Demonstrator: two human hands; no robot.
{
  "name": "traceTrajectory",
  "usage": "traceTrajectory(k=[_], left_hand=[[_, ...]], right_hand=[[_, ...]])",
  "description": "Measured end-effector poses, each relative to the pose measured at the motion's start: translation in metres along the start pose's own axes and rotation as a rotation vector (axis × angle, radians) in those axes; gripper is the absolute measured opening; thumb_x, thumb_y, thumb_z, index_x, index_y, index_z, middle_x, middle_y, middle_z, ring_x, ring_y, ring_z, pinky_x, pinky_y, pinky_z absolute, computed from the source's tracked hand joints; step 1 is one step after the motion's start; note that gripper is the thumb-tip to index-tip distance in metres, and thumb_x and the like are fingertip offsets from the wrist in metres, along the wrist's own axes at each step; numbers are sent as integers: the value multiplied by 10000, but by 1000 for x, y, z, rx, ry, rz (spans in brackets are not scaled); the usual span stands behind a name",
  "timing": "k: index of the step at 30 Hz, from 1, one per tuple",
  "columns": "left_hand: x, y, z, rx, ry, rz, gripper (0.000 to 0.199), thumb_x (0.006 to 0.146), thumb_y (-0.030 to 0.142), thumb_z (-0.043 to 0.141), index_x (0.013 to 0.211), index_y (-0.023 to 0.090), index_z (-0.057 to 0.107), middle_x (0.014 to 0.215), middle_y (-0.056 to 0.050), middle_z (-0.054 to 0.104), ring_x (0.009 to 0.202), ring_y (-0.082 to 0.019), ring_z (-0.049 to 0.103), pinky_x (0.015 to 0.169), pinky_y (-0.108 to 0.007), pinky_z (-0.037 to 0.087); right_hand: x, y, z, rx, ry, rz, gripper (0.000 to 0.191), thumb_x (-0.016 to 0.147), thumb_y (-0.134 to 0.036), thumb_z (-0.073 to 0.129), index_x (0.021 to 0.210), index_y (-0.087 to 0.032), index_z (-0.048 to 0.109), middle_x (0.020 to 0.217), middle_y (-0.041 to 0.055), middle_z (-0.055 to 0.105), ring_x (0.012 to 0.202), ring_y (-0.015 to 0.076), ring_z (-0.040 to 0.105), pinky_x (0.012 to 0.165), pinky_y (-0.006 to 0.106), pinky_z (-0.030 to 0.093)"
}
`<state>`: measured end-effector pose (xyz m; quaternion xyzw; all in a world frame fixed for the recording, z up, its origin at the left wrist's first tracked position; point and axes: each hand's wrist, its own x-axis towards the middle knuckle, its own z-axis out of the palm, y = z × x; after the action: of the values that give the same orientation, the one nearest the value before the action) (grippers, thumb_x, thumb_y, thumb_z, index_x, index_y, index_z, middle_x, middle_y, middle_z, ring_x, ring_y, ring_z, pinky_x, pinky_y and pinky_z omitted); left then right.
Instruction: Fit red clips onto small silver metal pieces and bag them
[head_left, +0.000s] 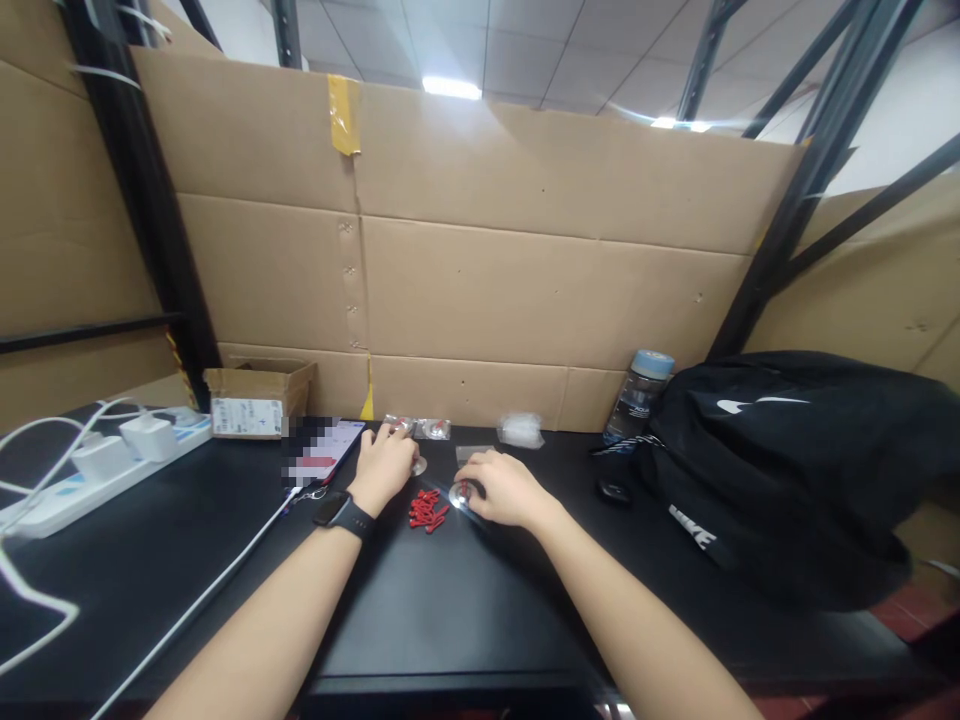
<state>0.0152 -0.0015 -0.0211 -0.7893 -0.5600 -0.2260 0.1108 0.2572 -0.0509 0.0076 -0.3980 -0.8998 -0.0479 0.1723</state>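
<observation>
My left hand, with a dark watch on its wrist, reaches over the black table with its fingers stretched forward and slightly bent. Its fingertips are at a small clear bag holding a round shiny piece. Beside the thumb a shiny round disc partly shows; the hand hides the rest. My right hand is closed, thumb and fingers pinching a shiny round disc with a bit of red on it. Between the hands lies a pile of small red pieces. Another bagged disc is farther back.
Clear plastic bags lie near the cardboard wall. A phone with a white cable, an open carton and a power strip are left. Right are a bottle, a black object and a black bag.
</observation>
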Motion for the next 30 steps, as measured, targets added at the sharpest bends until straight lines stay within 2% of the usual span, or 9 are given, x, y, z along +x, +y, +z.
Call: traceTrajectory(k=[3, 5, 11, 14, 18, 20, 22, 25, 30], left_hand=[[-1, -1, -2, 42, -2, -33, 224, 869, 181, 531, 792, 242, 732, 1060, -129, 680, 1106, -344, 472, 909, -517, 295], [-2, -1, -3, 48, -17, -45, 215, 868, 180, 532, 768, 226, 717, 1043, -137, 680, 1083, -343, 480, 905, -520, 298], [-1, 4, -4, 63, -45, -22, 179, 871, 183, 527, 841, 206, 701, 1190, -144, 638, 1195, -356, 448, 944, -539, 300], [3, 12, -8, -27, -79, -78, 192, 903, 217, 492, 912, 215, 683, 1226, -121, 625, 1236, -343, 442, 941, -525, 338], [8, 27, -14, -284, -81, -130, 222, 957, 322, 452, 932, 256, 663, 1273, -59, 604, 1246, -307, 461, 967, -519, 366], [8, 35, -17, -409, -43, -104, 205, 961, 344, 463, 947, 267, 654, 1313, -37, 581, 1268, -289, 460, 1010, -522, 356], [8, 44, -18, -519, -1, -65, 181, 961, 340, 478, 968, 271, 644, 1314, -29, 576, 1277, -269, 470, 1051, -511, 345], [6, 54, -19, -622, 48, -24, 174, 961, 350, 495, 975, 267, 647, 1283, -36, 583, 1267, -256, 492, 1071, -483, 357], [3, 61, -18, -658, 109, -19, 191, 955, 389, 524, 950, 256, 660, 1218, -54, 595, 1226, -261, 517, 1058, -469, 388]], right_hand=[[1, -1, 2, -33, -12, 6, 125, 833, -192, 647, 882, -250, 747, 912, 48, 709, 875, 209, 641, 749, 291, 440], [3, 1, 4, -59, -18, 19, 109, 843, -178, 649, 830, -239, 738, 893, 50, 707, 872, 207, 641, 742, 289, 437], [6, 2, 10, -77, -87, 33, 111, 895, -192, 597, 832, -194, 689, 919, 65, 688, 898, 201, 620, 768, 286, 440], [6, 3, 10, -29, -13, 25, 109, 912, -192, 548, 847, -174, 635, 943, 73, 654, 897, 191, 590, 799, 288, 441], [7, 10, 5, 249, 253, 95, 78, 912, -181, 525, 848, -186, 570, 963, 56, 612, 887, 170, 572, 815, 280, 454], [9, 14, 2, 396, 386, 111, 85, 912, -171, 512, 845, -188, 561, 960, 52, 604, 896, 168, 575, 842, 293, 462], [11, 16, -1, 517, 465, 124, 90, 912, -185, 518, 842, -188, 574, 963, 53, 610, 909, 173, 585, 851, 307, 474], [14, 12, -2, 762, 468, 197, 86, 900, -255, 572, 859, -185, 601, 989, 54, 635, 899, 177, 628, 801, 310, 512], [15, 1, 1, 1260, 388, 337, 248, 820, -382, 706, 843, -173, 575, 1121, 71, 645, 788, 158, 705, 676, 283, 569]])
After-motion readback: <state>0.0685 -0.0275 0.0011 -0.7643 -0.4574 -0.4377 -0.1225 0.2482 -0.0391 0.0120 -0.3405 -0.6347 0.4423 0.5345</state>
